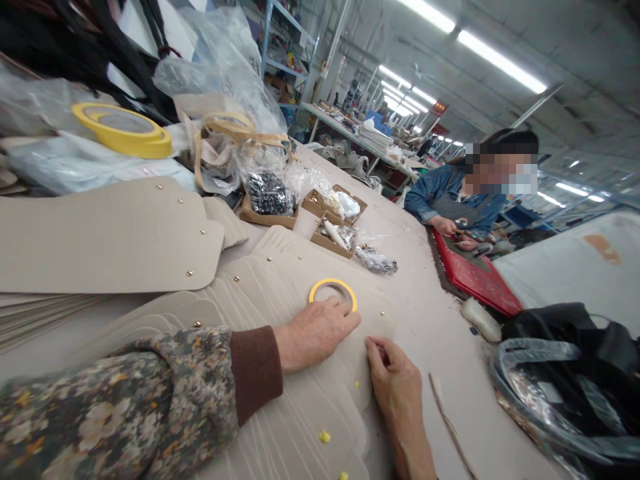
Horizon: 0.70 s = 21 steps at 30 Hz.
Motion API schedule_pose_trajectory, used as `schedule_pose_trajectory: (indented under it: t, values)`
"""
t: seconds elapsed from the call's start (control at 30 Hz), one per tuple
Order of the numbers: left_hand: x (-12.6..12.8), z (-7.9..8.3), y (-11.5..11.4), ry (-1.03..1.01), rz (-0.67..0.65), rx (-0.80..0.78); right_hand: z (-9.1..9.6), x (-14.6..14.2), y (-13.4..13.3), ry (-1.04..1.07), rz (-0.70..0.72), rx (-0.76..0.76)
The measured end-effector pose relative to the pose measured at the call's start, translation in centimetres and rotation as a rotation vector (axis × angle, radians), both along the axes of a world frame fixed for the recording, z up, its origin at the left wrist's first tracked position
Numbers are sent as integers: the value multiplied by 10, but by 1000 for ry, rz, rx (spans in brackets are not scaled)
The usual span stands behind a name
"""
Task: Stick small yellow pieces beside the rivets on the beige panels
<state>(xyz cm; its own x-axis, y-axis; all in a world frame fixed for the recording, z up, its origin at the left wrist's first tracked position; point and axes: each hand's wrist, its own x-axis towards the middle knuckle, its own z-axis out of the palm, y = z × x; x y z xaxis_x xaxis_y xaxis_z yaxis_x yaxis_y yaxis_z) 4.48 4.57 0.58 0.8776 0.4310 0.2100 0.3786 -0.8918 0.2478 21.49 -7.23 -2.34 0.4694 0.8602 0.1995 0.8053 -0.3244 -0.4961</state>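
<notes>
My left hand (pixel 320 330) reaches across the fanned beige panels (pixel 280 400), its fingers curled over the near side of a roll of yellow tape (pixel 333 283). The fingertips are partly hidden. To its right, my right hand (pixel 397 377) is closed in a pinch beside the edge of the panels; whatever lies between thumb and forefinger is too small to make out. Small metal studs (pixel 383 313) dot several panels. Scraps of yellow tape (pixel 324 437) stick to the panels nearer me.
Another stack of panels (pixel 100 233) lies left, with larger yellow tape rolls (pixel 123 130) behind it. Small cardboard boxes (pixel 333 240) hold bagged parts. A cord (pixel 450 427) and black bag (pixel 565 353) lie right. Across the table, a co-worker (pixel 455 193) handles something over a red board (pixel 475 277).
</notes>
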Motion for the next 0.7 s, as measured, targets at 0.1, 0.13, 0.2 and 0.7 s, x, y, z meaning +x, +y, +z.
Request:
schedule_pose_trajectory:
  t: [0.1, 0.13, 0.2, 0.7]
  values:
    - [0, -2, 6, 6, 19, 15, 1, 8, -6, 87, 22, -20]
    - [0, -3, 8, 3, 14, 26, 0, 11, -7, 111, 26, -27]
    - [-1, -4, 12, 3, 21, 45, -3, 18, -7, 115, 5, 24]
    - [-7, 13, 6, 131, -131, 14, -18, 27, -6, 93, 53, 132]
